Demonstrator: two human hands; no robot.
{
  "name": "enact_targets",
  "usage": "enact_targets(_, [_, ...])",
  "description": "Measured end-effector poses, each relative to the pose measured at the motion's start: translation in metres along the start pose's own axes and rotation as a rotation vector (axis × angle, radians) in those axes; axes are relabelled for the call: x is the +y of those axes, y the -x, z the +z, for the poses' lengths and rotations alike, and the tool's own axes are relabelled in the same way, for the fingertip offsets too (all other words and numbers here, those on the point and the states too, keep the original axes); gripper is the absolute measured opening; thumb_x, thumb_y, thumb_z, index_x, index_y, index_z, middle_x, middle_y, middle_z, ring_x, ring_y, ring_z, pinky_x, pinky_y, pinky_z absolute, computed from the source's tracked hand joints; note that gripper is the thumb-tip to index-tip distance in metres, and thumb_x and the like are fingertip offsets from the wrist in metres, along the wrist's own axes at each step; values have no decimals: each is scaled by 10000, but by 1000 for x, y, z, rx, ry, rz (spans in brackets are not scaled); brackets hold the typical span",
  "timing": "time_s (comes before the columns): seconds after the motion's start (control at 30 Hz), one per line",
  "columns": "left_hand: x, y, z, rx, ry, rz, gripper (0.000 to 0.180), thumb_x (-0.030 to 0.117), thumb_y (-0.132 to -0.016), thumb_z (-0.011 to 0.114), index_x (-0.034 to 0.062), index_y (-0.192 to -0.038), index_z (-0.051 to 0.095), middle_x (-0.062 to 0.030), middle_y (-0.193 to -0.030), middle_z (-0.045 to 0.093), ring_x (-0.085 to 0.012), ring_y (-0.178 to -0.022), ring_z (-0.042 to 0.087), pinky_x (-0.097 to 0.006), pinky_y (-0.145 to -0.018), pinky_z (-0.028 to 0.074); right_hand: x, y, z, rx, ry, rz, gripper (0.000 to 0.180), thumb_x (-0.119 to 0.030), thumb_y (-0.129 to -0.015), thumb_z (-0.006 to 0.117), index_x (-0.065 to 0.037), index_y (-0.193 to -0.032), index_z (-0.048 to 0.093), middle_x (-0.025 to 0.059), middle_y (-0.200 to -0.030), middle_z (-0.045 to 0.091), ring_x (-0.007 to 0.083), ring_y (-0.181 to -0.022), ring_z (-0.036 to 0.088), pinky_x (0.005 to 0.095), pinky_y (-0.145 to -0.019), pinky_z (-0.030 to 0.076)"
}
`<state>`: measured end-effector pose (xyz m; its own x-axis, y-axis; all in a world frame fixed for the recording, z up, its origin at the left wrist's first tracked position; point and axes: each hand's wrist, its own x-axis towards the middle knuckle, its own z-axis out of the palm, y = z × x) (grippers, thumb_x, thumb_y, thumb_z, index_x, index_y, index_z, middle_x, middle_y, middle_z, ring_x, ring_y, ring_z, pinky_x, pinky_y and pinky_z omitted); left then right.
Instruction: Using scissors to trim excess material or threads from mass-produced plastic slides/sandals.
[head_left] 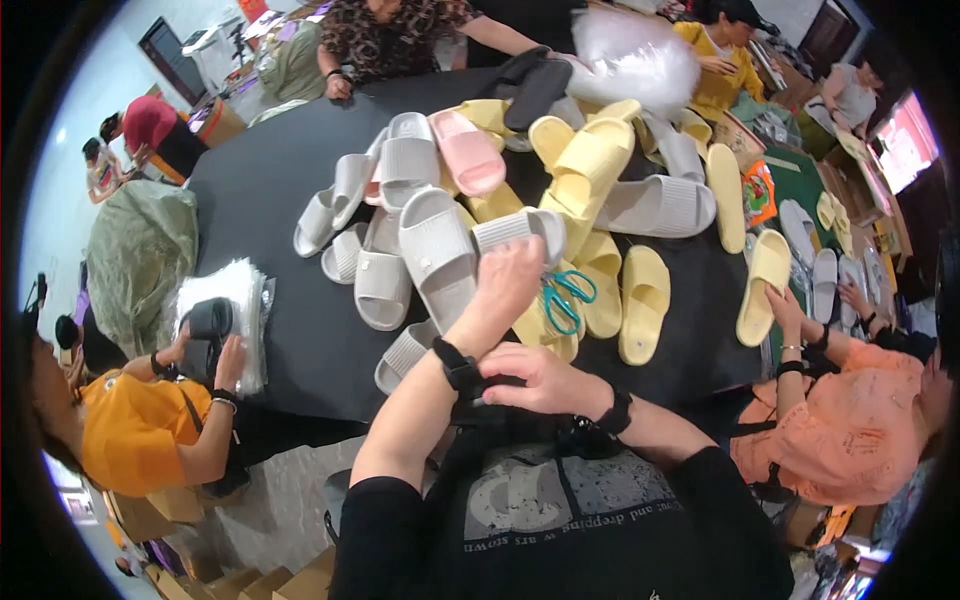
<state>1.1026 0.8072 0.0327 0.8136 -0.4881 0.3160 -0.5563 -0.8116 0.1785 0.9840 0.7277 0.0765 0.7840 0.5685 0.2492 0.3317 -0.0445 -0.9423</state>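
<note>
My left hand (508, 278) reaches into a pile of slippers on a black table (255, 190). Its fingers curl over the side of a grey ribbed slipper (522, 231); the fingertips are hidden. My right hand (535, 378) is at my left wrist, with bent fingers and thumb at the black wristband (457, 368). Teal-handled scissors (568, 300) lie just right of my left hand, on yellow slippers (600, 285). Grey slippers (437, 250) lie to the left of that hand. A pink slipper (467, 152) rests farther back.
At left, a person in orange (140, 430) holds a black slipper (210, 318) over stacked clear bags (250, 300). A person in a salmon shirt (840, 420) grips a yellow slipper (765, 285) at right. Across the table, another person's hand touches dark slippers (540, 85) beside a clear plastic bundle (640, 65).
</note>
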Motion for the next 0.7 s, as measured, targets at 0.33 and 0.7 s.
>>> enact_targets(0.33, [22,19,5,-400,1643,-437,176,91,-875,498,0,-997,586,-76,-911,637,-171,-771,612,-304,-638,498,13,-14,-92,396,-763,204,261,-126,-923,505,-3,-1148,552,97,-933,632,154,-817,608,285,-726,511])
enact_targets(0.7, [94,46,-28,-725,1857,-499,366,237,-932,504,11,-1218,471,-68,-1162,539,-139,-1088,488,-306,-948,375,42,0,-130,908,-943,140,190,-143,-925,462,-18,-1046,537,78,-873,609,160,-764,583,313,-654,518])
